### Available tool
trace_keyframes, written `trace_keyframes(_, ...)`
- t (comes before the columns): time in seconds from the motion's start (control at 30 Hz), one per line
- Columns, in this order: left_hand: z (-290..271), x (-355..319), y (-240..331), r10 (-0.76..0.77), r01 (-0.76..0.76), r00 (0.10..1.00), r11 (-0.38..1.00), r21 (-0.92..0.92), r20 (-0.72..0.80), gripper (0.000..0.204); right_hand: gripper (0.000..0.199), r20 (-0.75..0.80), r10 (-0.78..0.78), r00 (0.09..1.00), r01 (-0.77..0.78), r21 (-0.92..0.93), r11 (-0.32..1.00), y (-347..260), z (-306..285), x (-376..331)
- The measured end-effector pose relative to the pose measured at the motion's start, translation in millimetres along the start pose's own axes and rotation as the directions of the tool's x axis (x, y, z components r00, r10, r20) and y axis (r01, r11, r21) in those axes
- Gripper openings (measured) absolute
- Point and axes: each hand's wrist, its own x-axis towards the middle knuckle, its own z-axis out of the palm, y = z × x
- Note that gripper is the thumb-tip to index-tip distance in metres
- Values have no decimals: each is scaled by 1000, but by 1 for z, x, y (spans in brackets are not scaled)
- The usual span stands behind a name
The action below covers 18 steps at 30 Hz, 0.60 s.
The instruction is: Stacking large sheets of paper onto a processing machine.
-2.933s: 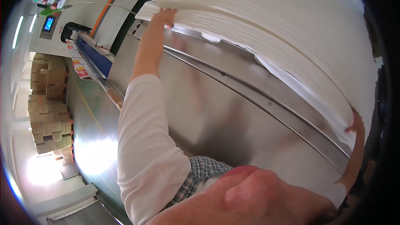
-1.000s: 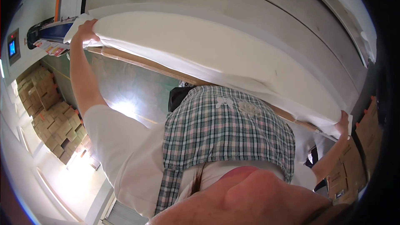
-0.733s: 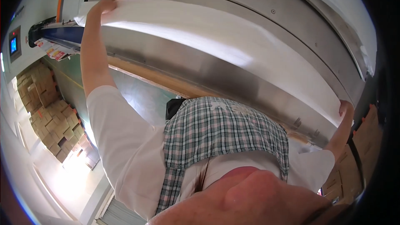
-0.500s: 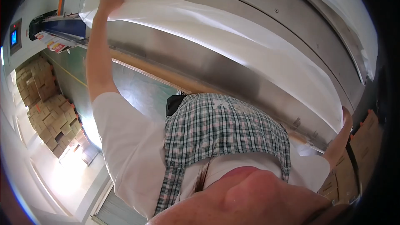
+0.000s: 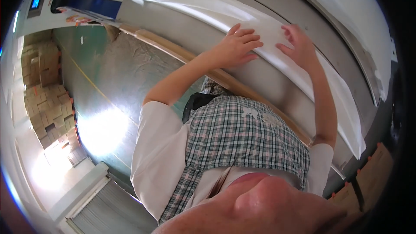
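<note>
A long strip of white, translucent sheet material (image 5: 190, 2) lies folded across the grey metal surface in front of me. My left hand (image 5: 240, 47) hovers at the near edge of the strip's middle, fingers spread and nothing in them. A short way to its right, my right hand (image 5: 299, 45) is over the strip with its fingers apart, also holding nothing. Whether any fingertip touches the sheet I cannot tell.
A brown rail (image 5: 173, 52) runs along the near side of the metal surface (image 5: 277, 78). A control panel with a lit screen (image 5: 37, 1) is at upper left. Stacked cardboard boxes (image 5: 47, 112) stand on the left, and more cartons (image 5: 372, 177) at lower right.
Both hands have left the far ends of the white strip and come together over its middle. My view has shifted a little with my body.
</note>
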Motion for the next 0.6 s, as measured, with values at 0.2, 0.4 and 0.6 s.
trace_keyframes(0.2, -44, -64, -128, -250, 284, 958, 882, 375, -138, 32, 17, -29, -236, 971, 215, -315, 924, -35, 33, 13)
trace_keyframes(0.4, -118, -105, -249, -447, 583, 812, 639, 501, -375, 33, 16, -92, -251, 963, 208, -334, 919, -42, 55, 22)
trace_keyframes(0.6, -170, -151, -380, -606, 719, 681, 448, 531, -411, 43, 21, 19, -209, 978, 204, -326, 923, -55, 88, 53)
